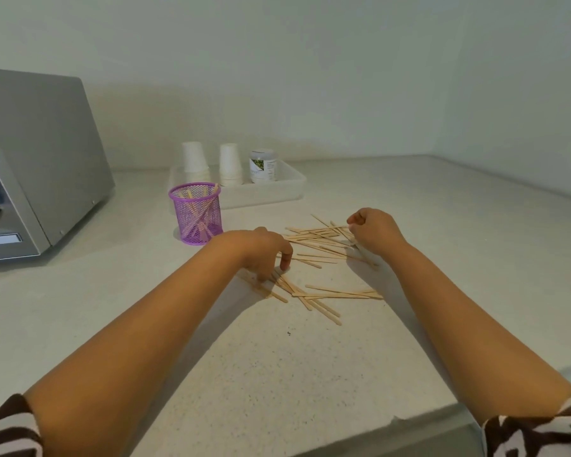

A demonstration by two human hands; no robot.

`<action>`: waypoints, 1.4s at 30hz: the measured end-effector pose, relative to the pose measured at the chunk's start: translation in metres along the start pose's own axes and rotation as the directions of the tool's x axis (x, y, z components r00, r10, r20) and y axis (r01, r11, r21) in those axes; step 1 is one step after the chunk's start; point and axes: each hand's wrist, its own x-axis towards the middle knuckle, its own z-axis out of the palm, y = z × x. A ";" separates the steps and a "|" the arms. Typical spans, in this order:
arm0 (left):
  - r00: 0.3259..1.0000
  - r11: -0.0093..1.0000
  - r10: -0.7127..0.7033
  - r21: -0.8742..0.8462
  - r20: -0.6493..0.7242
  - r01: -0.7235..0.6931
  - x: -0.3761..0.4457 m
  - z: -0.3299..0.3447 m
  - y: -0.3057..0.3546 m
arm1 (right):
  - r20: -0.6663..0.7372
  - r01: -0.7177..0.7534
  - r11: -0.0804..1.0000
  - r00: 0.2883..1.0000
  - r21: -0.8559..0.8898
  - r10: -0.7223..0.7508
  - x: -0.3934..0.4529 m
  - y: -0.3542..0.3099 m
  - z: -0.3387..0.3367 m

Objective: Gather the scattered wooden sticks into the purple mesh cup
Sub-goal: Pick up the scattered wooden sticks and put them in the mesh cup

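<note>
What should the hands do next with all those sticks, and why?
Probably pinch up the wooden sticks under the left hand and carry them to the purple mesh cup: its fingertips already touch them, and the cup stands just to its left.

kitchenette | speckled counter (277, 374) | steel oven (30, 166) | paper cups (230, 164) in tray (290, 189)

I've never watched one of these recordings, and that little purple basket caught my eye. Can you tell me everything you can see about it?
The purple mesh cup is a small round holder that looks like wire mesh, with a solid rim on top. It stands upright on the pale countertop, in front of a clear tray and right of a grey appliance. A few wooden sticks already lean inside it, visible through the mesh. Neither hand touches it; the left hand is nearest.
</note>
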 end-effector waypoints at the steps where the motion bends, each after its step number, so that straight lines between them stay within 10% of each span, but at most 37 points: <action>1: 1.000 1.000 0.003 0.006 -0.019 -0.003 0.001 0.001 -0.001 | -0.005 -0.007 1.000 1.000 -0.007 0.006 0.000 0.001 -0.001; 31: 0.966 0.987 0.157 0.060 -0.206 -0.148 -0.004 0.007 0.000 | 0.036 0.095 0.988 0.995 -0.124 -0.092 0.002 0.003 0.012; 42: 0.948 0.984 0.178 0.048 -0.263 -0.171 0.005 0.011 -0.004 | 0.460 0.342 0.869 0.874 -0.358 -0.155 0.011 -0.013 0.038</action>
